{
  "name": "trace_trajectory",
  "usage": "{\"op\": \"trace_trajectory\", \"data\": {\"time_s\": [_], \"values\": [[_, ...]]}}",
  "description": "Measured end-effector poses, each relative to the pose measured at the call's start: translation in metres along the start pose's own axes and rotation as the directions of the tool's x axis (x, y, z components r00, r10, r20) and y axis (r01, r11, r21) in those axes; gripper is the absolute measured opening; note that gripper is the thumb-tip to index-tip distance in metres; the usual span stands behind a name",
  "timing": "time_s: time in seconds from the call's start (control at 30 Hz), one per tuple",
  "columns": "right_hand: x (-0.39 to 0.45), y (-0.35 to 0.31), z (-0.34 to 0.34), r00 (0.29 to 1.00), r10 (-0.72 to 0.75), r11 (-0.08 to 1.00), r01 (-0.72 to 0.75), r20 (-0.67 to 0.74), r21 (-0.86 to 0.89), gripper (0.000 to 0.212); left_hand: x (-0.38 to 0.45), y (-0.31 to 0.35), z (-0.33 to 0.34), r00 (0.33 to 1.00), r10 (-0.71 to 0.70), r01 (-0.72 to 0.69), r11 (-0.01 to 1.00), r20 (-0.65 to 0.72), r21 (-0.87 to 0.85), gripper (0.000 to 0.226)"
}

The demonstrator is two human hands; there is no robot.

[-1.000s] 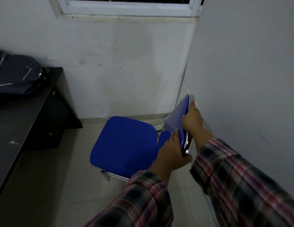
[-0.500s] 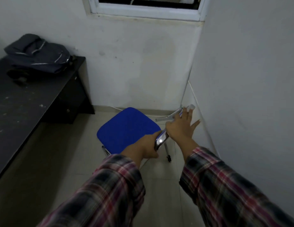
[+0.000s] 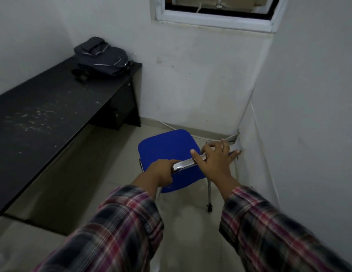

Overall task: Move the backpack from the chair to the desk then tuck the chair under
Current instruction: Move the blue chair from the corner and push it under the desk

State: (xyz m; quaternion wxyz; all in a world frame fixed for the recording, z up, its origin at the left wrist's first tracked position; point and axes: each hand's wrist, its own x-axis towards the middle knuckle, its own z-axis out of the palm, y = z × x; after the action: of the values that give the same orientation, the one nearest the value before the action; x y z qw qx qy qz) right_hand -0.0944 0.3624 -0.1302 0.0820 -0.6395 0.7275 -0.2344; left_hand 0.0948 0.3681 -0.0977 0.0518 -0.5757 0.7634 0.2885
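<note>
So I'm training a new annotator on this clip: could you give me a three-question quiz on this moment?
1. True or false: the backpack lies on the desk.
2. Which hand is closed round the chair's metal backrest rail? A) left hand B) right hand C) neither
3. Fill in: the blue chair stands out on the floor near the room's ____, not under the desk.

Key: 1 true. 2 A; the right hand rests on the rail with its fingers spread. 3 corner.
</note>
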Motion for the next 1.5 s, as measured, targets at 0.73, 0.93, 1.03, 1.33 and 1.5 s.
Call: {"op": "trace_trajectory", "data": {"time_s": [0.73,0.93,1.03,1.33,1.5], "values": [[-0.06,-0.085,0.013,0.952,-0.205,0.977,0.214,0.228,-0.015,0.059,-0.119,-0.029,0.018,0.962,-0.18,0.211,0.968,-0.205,0.139,0.067],[-0.042,-0.083,0.032,0.989,-0.127,0.982,0.114,0.076,0.153,0.062,-0.087,-0.027,0.036,0.932,0.043,-0.078,0.994,-0.36,-0.082,0.063],[-0.01,-0.074,0.035,0.976,-0.172,0.981,0.158,0.135,0.114,0.058,-0.064,-0.025,0.032,0.91,0.048,-0.101,0.989,-0.412,-0.107,0.064],[0.102,-0.082,0.058,0.919,-0.297,0.955,0.281,0.259,0.099,0.053,0.026,-0.036,0.001,0.859,-0.113,0.048,0.989,-0.5,-0.141,0.07],[0.169,-0.077,0.061,0.767,-0.547,0.827,0.558,0.335,0.074,0.064,0.058,-0.048,-0.028,0.83,-0.23,0.186,0.973,-0.509,-0.137,0.065]]}}
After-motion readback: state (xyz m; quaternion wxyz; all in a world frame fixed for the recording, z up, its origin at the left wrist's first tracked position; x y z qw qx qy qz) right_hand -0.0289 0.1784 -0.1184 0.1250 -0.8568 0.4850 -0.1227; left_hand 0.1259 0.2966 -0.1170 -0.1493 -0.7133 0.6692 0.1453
